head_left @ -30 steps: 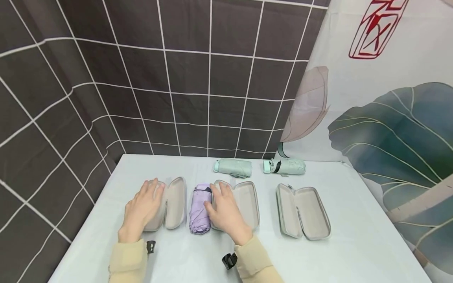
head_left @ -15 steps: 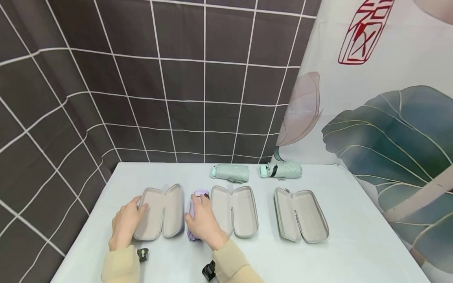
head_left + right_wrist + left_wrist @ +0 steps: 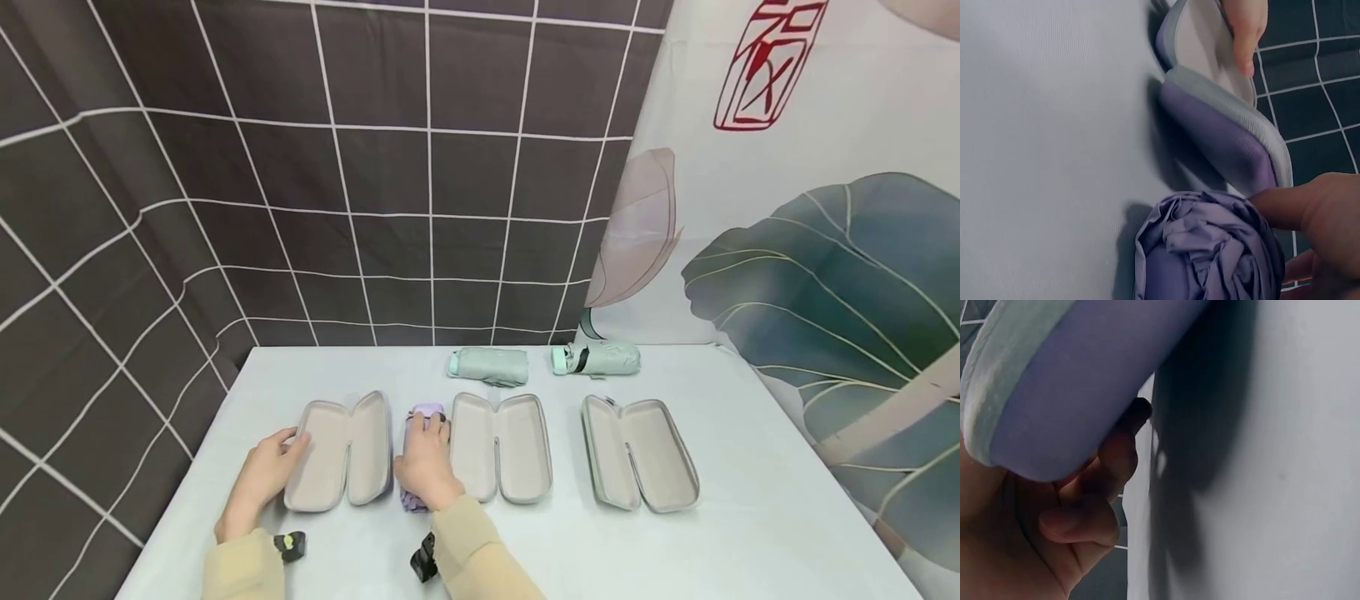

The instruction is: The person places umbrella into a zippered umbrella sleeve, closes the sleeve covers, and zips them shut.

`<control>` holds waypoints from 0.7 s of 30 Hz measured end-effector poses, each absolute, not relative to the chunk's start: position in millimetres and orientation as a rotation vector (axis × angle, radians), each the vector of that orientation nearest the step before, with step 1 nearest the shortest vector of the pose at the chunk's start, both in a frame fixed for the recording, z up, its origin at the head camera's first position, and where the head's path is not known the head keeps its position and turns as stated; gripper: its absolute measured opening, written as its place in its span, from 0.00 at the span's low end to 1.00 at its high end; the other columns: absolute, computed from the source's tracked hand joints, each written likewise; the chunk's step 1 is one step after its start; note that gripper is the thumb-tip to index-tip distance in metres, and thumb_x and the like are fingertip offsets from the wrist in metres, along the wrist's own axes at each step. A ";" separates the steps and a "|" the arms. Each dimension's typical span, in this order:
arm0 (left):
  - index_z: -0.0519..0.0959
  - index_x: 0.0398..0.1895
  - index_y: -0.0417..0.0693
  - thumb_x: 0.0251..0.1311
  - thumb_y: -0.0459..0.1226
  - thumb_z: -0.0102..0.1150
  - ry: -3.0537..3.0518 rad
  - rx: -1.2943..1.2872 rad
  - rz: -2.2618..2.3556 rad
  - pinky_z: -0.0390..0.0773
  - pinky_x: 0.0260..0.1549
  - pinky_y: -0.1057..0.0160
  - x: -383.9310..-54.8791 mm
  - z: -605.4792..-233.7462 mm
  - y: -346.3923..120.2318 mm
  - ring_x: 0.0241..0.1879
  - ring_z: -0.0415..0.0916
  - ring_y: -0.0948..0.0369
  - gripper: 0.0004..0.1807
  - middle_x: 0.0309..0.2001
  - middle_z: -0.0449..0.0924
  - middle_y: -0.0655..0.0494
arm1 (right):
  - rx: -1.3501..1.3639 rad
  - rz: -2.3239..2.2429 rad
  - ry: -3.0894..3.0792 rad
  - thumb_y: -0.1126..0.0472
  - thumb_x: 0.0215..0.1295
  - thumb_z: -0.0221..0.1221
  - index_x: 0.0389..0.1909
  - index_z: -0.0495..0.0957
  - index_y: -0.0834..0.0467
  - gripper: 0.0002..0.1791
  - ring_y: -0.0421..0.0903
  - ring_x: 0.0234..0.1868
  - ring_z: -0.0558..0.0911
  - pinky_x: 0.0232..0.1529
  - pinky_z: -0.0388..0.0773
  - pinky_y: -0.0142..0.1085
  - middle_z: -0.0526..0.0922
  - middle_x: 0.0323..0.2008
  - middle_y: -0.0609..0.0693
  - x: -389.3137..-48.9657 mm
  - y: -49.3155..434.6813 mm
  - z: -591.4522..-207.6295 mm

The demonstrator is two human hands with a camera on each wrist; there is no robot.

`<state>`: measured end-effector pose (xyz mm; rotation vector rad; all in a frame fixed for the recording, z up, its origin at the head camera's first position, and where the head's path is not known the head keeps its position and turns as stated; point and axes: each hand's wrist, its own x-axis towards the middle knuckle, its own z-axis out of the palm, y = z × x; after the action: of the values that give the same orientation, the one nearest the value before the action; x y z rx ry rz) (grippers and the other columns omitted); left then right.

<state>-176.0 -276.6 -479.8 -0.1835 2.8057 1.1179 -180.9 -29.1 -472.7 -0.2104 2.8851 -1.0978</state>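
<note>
In the head view, the right hand grips a rolled purple fabric umbrella lying lengthwise on the white-covered desk. At its 9 o'clock stands an open hinged case with beige lining; the left hand holds its outer edge, thumb over the rim. At 3 o'clock lies an open beige-lined middle case, and beyond it another open case with a green outer side. All three show their lining facing up. Two rolled pale-green umbrellas lie toward 1 and 2 o'clock.

The left wrist view reveals what the head view hides: the held case's smooth purple outer shell and fingers curled near its underside.

The right wrist view shows the purple umbrella's bunched end folds, with the right thumb against its side; toward 12 o'clock, the left thumb presses the held case's lining side.
</note>
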 end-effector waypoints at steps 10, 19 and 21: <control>0.56 0.70 0.28 0.74 0.58 0.34 2.790 -0.208 1.188 0.70 0.51 0.37 -179.1 -486.3 -277.0 0.55 0.71 0.34 0.42 0.57 0.69 0.24 | -0.086 -1.007 2.889 0.60 0.52 0.71 0.69 0.57 0.71 0.48 0.70 0.67 0.58 0.64 0.62 0.53 0.50 0.70 0.74 -185.2 -29.2 -477.2; 0.57 0.69 0.28 0.74 0.57 0.35 2.812 -0.203 1.182 0.71 0.51 0.38 -179.0 -481.8 -274.3 0.53 0.74 0.35 0.40 0.55 0.72 0.24 | -0.063 -1.043 2.944 0.61 0.49 0.72 0.69 0.59 0.71 0.48 0.68 0.64 0.61 0.64 0.62 0.53 0.57 0.65 0.74 -187.7 -32.9 -481.3; 0.57 0.70 0.29 0.74 0.58 0.35 2.805 -0.207 1.185 0.71 0.51 0.38 -178.5 -481.8 -274.3 0.53 0.74 0.35 0.41 0.55 0.71 0.24 | -0.056 -1.069 2.949 0.61 0.49 0.72 0.68 0.60 0.71 0.47 0.68 0.64 0.61 0.64 0.62 0.53 0.58 0.65 0.74 -188.0 -32.8 -481.5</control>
<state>-178.5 -274.3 -481.8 -0.2070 2.8047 1.1850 -188.0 -32.8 -481.5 -0.0556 2.9486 -1.0686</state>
